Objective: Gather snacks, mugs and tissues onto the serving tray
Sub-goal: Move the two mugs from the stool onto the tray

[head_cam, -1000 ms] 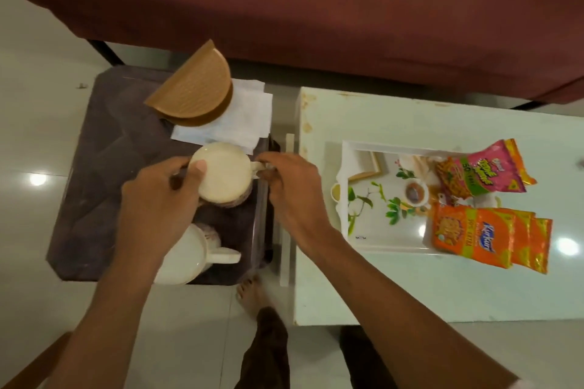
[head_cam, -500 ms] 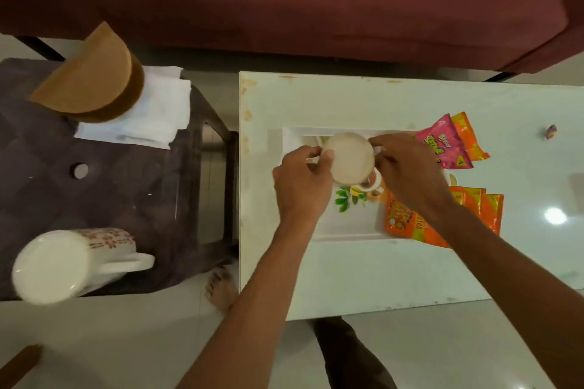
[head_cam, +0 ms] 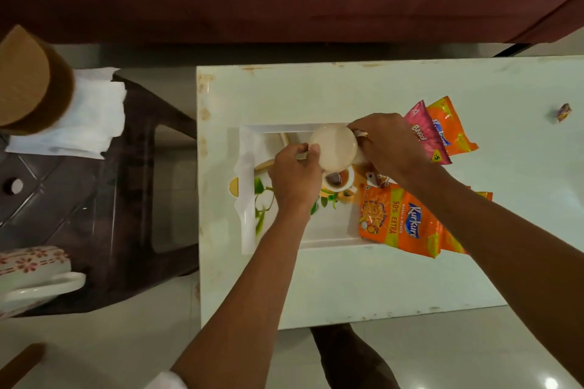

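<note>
I have the cream mug (head_cam: 333, 148) in both hands over the far end of the serving tray (head_cam: 249, 174). My left hand (head_cam: 294, 180) pinches its rim and side with thumb and fingers; my right hand (head_cam: 387, 145) closes its grip on the handle side, though the handle itself is hidden under my fingers. I cannot tell whether the mug's base is touching the tray or hanging just above it.

The main risk, as I judge it, is landing the mug on something uneven. The pink snack packet (head_cam: 425, 136) lies just beside my right hand and the orange snack packet (head_cam: 401, 219) overlaps the tray's near right corner, so a base set on a packet edge would rock and tip when I let go. The tray's printed floor looks glossy, so a mug put down at a tilt could slide. Releasing one hand too early would swing the mug on the other.

Still to come, the flowered mug (head_cam: 31, 268) sits on the dark side surface (head_cam: 104, 199), well apart from the tray, and the white tissues (head_cam: 85, 120) lie there under a wooden holder (head_cam: 30, 82). Crowding this mug toward the middle could leave them too little room.
</note>
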`<state>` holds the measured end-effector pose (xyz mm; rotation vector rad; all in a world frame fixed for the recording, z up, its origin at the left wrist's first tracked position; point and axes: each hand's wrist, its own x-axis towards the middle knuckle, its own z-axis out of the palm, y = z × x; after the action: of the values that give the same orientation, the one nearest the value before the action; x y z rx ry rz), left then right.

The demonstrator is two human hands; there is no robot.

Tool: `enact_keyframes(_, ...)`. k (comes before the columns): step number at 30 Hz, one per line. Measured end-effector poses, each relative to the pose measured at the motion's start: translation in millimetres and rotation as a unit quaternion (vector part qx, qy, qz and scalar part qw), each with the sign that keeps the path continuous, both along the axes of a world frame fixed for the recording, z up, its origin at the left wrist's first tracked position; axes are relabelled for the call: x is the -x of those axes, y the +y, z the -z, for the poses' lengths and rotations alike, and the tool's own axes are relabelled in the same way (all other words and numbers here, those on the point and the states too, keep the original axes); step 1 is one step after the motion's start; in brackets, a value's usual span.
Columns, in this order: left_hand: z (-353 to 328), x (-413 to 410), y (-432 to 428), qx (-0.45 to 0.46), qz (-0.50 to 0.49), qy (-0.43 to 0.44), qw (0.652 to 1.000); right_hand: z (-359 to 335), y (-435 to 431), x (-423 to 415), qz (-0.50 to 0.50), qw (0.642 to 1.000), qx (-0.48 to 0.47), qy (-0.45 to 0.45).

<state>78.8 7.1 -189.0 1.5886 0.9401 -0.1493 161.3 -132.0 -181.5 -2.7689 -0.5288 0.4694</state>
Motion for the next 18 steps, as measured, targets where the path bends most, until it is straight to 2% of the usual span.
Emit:
enact_keyframes(9, 24, -6, -6, 0.016, -0.017, 0.010, 1.000, 13, -5, -5, -0.018, 1.000, 0.018, 0.000)
enact_keyframes(15, 27, -6, -3, -0.003, 0.015, 0.004, 1.000, 16, -2, -5, -0.026, 0.999, 0.019, 0.005)
enact_keyframes(18, 16, 0, 4, 0.039, 0.031, 0.021, 0.999, 15, -4, -7, 0.001, 0.999, 0.011, 0.032)
